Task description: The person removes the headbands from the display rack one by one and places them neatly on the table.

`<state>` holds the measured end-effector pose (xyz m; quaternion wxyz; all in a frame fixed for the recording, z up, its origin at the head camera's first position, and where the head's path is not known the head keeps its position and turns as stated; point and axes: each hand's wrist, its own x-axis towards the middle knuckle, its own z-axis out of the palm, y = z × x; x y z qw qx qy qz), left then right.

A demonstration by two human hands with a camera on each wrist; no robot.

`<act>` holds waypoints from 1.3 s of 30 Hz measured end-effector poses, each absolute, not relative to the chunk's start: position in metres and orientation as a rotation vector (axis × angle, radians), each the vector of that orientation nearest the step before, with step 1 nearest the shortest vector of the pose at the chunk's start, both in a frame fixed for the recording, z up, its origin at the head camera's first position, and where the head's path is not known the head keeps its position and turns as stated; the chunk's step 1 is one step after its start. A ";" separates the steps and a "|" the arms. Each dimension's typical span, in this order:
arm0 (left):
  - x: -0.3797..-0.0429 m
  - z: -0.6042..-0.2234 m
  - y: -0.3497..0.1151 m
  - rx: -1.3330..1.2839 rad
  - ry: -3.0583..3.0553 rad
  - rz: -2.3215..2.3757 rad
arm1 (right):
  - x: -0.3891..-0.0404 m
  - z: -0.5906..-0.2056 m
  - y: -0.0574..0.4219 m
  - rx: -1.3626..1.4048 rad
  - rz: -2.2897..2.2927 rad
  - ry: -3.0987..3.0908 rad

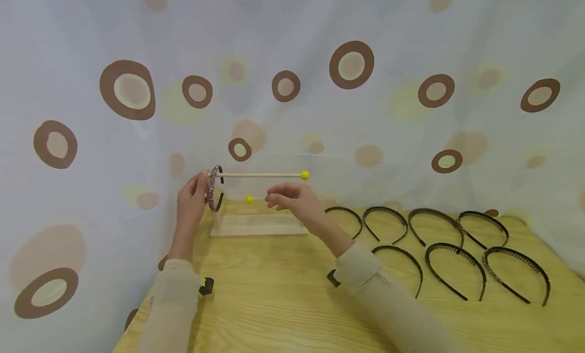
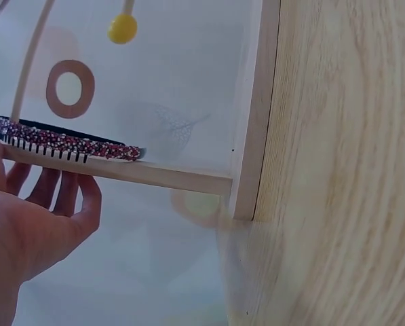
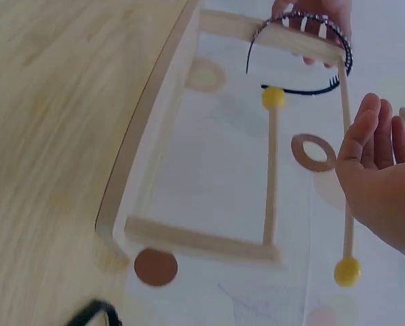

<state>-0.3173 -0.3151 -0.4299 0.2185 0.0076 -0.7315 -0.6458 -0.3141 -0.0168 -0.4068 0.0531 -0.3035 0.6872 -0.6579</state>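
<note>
A glittery headband (image 1: 212,190) with dark comb teeth hangs at the left end of the upper rod (image 1: 260,175) of a wooden stand (image 1: 256,230). My left hand (image 1: 191,198) grips the top of the left upright (image 2: 182,178), right by the headband; its fingers lie behind the wood in the left wrist view. Holding nothing, my right hand (image 1: 299,203) hovers below the upper rod in the head view, fingers loosely bent. Yellow balls cap both rods, the upper one's ball (image 1: 305,175) at the right and the lower one's ball (image 1: 249,199) further left.
Several dark toothed headbands (image 1: 457,271) lie in two rows on the right of the wooden table (image 1: 274,302). Behind the table hangs a pale curtain (image 1: 292,119) with brown ring patterns; it also runs along the left side.
</note>
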 end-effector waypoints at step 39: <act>-0.313 -0.411 -0.317 0.067 -2.052 -2.034 | -0.323 -0.449 -0.164 -0.881 -1.965 2.367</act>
